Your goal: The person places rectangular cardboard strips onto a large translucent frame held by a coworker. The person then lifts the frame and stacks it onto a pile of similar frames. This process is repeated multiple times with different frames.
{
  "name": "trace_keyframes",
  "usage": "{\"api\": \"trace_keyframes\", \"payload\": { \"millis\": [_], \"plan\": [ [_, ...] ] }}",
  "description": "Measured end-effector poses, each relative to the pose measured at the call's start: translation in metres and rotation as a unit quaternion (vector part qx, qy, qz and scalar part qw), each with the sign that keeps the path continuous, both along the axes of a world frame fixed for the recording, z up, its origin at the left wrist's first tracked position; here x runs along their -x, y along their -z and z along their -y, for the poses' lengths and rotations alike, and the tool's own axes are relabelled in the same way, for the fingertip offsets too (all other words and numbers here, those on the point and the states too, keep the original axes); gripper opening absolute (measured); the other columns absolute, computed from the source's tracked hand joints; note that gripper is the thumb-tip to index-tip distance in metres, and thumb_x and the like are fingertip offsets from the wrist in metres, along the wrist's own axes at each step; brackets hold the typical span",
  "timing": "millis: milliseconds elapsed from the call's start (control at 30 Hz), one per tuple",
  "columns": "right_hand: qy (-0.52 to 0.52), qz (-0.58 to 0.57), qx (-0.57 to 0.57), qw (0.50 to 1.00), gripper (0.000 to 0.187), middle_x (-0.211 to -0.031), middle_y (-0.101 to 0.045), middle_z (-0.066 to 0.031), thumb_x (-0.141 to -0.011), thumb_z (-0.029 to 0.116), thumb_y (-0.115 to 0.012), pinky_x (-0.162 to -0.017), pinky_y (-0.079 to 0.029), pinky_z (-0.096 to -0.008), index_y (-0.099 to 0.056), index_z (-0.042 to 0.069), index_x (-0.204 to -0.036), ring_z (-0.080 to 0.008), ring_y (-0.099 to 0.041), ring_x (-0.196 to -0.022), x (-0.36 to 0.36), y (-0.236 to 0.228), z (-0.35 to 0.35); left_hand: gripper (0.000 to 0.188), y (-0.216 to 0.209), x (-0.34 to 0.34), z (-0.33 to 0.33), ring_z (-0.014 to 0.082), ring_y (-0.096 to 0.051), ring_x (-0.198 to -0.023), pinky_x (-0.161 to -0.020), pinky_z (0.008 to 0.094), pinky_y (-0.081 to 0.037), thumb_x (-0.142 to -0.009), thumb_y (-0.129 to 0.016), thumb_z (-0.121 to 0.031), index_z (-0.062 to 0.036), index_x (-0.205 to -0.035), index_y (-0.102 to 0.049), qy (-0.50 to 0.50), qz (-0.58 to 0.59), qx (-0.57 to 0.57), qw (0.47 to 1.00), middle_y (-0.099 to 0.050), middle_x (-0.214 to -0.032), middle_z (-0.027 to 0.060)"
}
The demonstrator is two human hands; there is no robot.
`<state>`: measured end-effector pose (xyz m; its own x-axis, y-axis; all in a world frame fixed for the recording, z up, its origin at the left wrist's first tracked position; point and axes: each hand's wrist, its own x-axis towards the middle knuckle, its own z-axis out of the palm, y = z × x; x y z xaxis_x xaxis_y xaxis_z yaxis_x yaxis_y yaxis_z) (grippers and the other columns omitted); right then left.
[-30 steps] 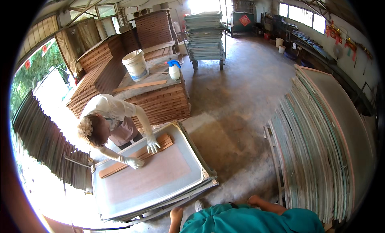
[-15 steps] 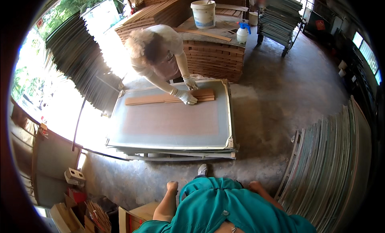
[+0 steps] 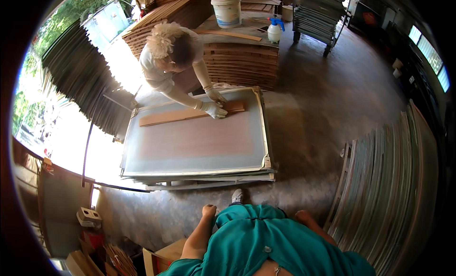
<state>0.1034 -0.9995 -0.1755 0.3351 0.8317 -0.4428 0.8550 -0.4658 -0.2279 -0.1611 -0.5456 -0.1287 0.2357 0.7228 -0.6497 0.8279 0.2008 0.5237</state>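
My left hand (image 3: 209, 211) hangs beside my green top, its fingers curled into a loose fist with nothing showing in them. On my other side, my right hand (image 3: 302, 215) also looks curled and holds nothing visible. Both are apart from the framed mesh screen (image 3: 194, 163) lying flat on a stack in front of me. Across it, a person in white gloves bends over thin brown wooden strips (image 3: 171, 117). That person's gloved hands (image 3: 213, 109) press on the strips near their right end.
Upright panels (image 3: 380, 181) stand at right, with leaning frames (image 3: 78, 76) at left. Behind the co-worker, stacked wooden strips (image 3: 240, 64) carry a white bucket (image 3: 226, 10) and a spray bottle (image 3: 274, 31). A loaded trolley (image 3: 319, 17) is far right; cardboard boxes (image 3: 164, 254) are near left.
The whole view has shifted slightly. The co-worker's hands stay on the strips, whose edges now lie closer together. My left hand sits a little further forward; both my hands remain at my sides.
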Motion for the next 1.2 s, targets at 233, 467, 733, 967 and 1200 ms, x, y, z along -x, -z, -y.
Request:
{"api": "trace_keyframes", "payload": {
  "millis": [233,467,733,967,1200],
  "plan": [
    [0.086,-0.029,-0.011,0.996,0.024,-0.077,-0.061,-0.0161,-0.069,0.025,-0.049,-0.065,-0.046,-0.0454,-0.063,0.005,-0.067,-0.0331,-0.059,-0.074,0.017,-0.002,0.008,0.029,0.015,0.011,-0.003,0.0262,-0.063,-0.081,-0.074,0.0316,-0.048,-0.067,-0.059,-0.023,-0.0029,-0.086,-0.066,0.046,-0.023,-0.001,0.999,-0.065,-0.084,0.0144],
    [0.097,-0.036,-0.050,0.993,0.030,-0.079,-0.060,-0.0192,-0.076,0.027,-0.045,-0.072,-0.043,-0.0465,-0.061,0.001,-0.073,-0.0365,-0.057,-0.077,0.009,0.005,-0.002,0.028,0.013,0.001,-0.006,0.0240,-0.062,-0.077,-0.071,0.0313,-0.048,-0.067,-0.059,-0.019,0.0004,-0.087,-0.065,0.024,0.014,0.012,1.000,-0.065,-0.081,0.0148],
    [0.235,-0.114,-0.094,0.961,0.017,-0.077,-0.059,-0.0159,-0.069,0.020,-0.051,-0.065,-0.044,-0.0473,-0.060,0.006,-0.068,-0.0328,-0.057,-0.074,0.007,-0.010,-0.018,0.026,0.018,0.003,-0.006,0.0160,-0.056,-0.055,-0.052,0.0290,-0.046,-0.069,-0.060,-0.014,0.0022,-0.089,-0.063,0.019,0.045,0.005,0.999,-0.061,-0.066,0.0085],
    [0.040,0.023,-0.061,0.997,0.018,-0.074,-0.061,-0.0108,-0.067,0.023,-0.052,-0.059,-0.048,-0.0434,-0.062,0.008,-0.066,-0.0298,-0.060,-0.070,0.013,0.023,0.002,0.030,0.012,0.004,-0.003,0.0248,-0.062,-0.084,-0.076,0.0313,-0.047,-0.069,-0.058,-0.020,0.0019,-0.088,-0.065,0.059,0.000,0.008,0.998,-0.065,-0.086,0.0164],
    [0.013,0.029,0.000,0.999,0.018,-0.071,-0.061,-0.0104,-0.064,0.027,-0.054,-0.056,-0.047,-0.0432,-0.064,0.012,-0.064,-0.0292,-0.060,-0.069,0.010,0.049,0.026,0.029,-0.007,-0.010,0.002,0.0208,-0.062,-0.069,-0.066,0.0298,-0.048,-0.069,-0.059,-0.019,0.0018,-0.088,-0.065,0.064,0.025,0.022,0.997,-0.065,-0.074,0.0128]
  ]
}}
